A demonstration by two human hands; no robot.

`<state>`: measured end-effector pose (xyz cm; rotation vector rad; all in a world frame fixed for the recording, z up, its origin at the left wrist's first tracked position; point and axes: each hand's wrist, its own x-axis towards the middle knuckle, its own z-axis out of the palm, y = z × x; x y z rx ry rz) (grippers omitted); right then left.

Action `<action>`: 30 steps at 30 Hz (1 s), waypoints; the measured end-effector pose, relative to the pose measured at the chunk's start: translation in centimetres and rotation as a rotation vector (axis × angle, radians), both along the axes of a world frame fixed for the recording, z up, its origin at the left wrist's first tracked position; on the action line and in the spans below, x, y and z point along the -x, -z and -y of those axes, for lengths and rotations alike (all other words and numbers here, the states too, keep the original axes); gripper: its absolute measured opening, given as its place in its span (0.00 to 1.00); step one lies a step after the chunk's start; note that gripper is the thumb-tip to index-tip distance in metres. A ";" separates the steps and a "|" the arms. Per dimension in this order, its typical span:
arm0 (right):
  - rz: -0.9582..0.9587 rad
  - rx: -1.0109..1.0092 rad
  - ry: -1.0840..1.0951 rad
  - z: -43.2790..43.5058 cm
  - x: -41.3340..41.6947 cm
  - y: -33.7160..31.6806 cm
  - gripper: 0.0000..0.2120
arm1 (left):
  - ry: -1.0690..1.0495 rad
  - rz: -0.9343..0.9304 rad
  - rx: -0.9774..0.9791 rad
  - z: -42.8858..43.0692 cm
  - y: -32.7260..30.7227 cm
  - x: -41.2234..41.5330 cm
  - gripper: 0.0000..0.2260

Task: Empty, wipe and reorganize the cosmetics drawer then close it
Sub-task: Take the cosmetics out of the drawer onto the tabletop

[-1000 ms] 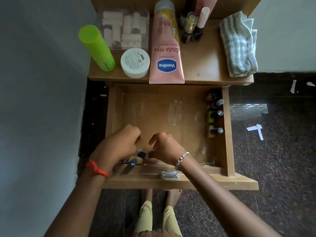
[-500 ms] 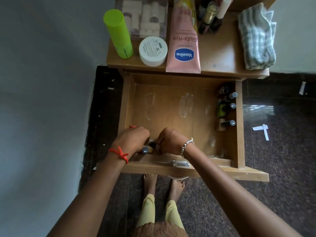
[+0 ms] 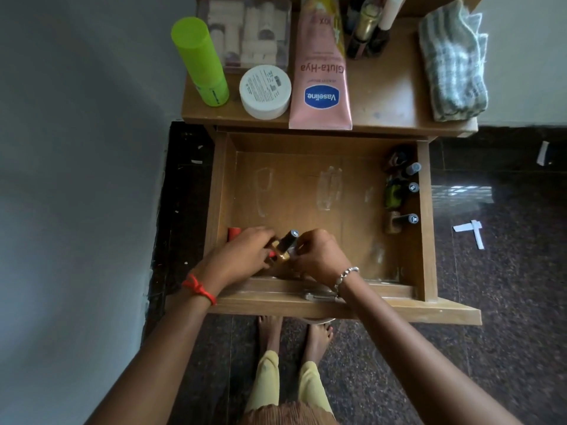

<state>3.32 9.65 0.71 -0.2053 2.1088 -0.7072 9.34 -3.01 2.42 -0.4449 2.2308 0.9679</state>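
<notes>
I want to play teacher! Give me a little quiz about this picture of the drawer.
1. True or false: the drawer is shut.
2. What do the left hand and right hand hold? A. gold nail polish bottle B. comb C. spoon
3. Fill in: the striped cloth lies on the tabletop's ___ side.
Key: 1 false; 2 A; 3 right.

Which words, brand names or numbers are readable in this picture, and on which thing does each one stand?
"Vaseline": blue logo on the pink tube.
"Gluta-Hya": same tube, beside the logo.
Other tube print: blurred.
White jar lid print: too small to read.
Green bottle print: too small.
Cap stickers on the small bottles in the drawer: blurred.
</notes>
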 end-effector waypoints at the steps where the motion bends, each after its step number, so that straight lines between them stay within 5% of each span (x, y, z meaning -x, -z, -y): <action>1: 0.002 0.019 0.070 -0.3 0.1 0.0 0.08 | -0.034 -0.005 -0.018 -0.3 0.3 0.1 0.15; 9: -0.046 0.209 0.366 -2.3 2.8 -2.1 0.05 | -0.335 -0.376 -0.035 -2.4 -0.8 2.8 0.11; 18: -0.780 0.552 0.584 -1.6 11.1 -11.5 0.09 | -0.391 -0.951 0.107 -2.5 -10.8 11.4 0.13; 30: -0.999 0.380 0.477 2.3 17.1 -9.3 0.07 | -0.388 -0.917 0.230 -1.7 -8.0 19.6 0.11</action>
